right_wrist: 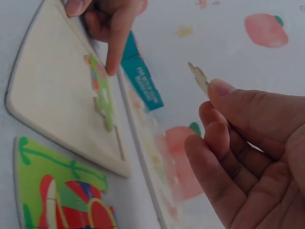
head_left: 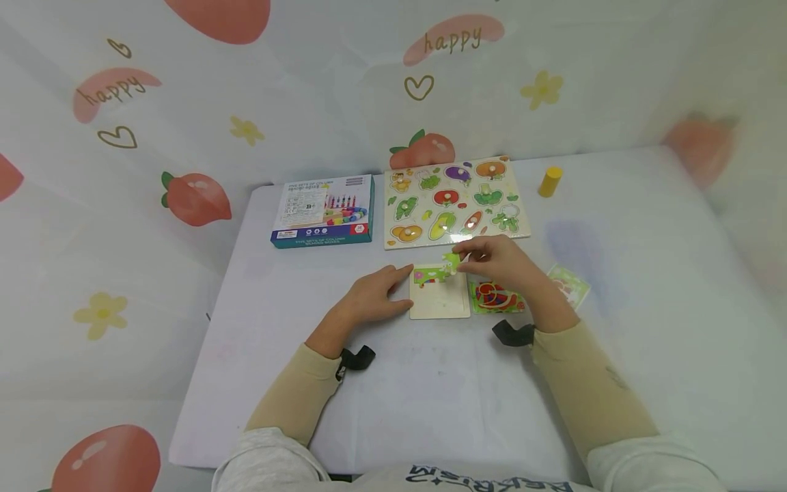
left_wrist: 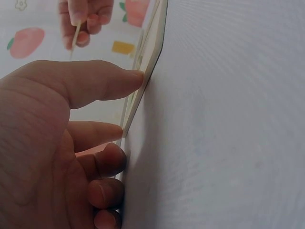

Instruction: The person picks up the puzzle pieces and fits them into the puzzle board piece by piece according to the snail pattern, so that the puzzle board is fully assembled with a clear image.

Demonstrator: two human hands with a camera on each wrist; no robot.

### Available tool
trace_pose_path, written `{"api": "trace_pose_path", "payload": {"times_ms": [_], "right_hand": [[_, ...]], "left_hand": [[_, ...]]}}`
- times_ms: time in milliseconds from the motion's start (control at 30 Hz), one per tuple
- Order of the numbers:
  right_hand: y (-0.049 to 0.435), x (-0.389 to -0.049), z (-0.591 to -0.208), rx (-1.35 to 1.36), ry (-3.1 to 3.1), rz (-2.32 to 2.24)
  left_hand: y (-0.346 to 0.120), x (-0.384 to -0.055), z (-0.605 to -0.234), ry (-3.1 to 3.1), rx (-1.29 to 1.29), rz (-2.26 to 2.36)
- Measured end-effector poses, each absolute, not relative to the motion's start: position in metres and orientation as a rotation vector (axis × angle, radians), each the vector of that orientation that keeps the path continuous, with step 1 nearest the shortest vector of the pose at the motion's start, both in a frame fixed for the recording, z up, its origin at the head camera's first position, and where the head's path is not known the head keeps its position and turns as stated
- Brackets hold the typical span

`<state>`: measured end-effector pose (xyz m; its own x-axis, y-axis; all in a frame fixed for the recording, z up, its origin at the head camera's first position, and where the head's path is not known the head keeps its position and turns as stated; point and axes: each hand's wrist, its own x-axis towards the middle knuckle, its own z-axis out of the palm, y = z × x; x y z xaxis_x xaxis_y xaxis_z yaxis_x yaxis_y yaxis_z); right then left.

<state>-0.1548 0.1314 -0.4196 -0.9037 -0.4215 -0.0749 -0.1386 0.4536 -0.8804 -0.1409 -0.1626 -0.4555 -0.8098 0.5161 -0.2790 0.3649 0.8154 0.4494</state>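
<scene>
My left hand [head_left: 371,295] touches the left side of a pale wooden puzzle tray [head_left: 439,305] with its straight thumb and index finger, which stand apart; its other fingers curl in the left wrist view. Green jigsaw pieces [head_left: 428,275] with coloured patches lie along the tray's upper edge. Above the upper right part of the tray, my right hand [head_left: 501,263] pinches a small green puzzle piece [head_left: 451,262] between thumb and index finger. From the right wrist view, the held piece [right_wrist: 199,76] is seen nearly edge-on, raised off the tray.
Right of the tray lies a green-and-red puzzle [head_left: 486,298], partly beneath the right hand. Another green card-like piece [head_left: 572,285] lies beyond the right wrist. Behind stand a boxed bead set [head_left: 322,212], a vegetable peg board [head_left: 455,205] and a yellow cylinder [head_left: 550,182].
</scene>
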Motion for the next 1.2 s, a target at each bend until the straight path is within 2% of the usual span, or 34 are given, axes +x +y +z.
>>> {"api": "trace_pose_path", "payload": {"times_ms": [633, 1200], "right_hand": [[0.129, -0.165, -0.451, -0.410, 2.388, -1.285], [0.116, -0.162, -0.449, -0.491, 2.591, -1.006]], "left_hand": [[-0.162, -0.141, -0.458, 2.609, 0.646, 0.544], [-0.163, -0.141, -0.458, 2.614, 0.647, 0.551]]}}
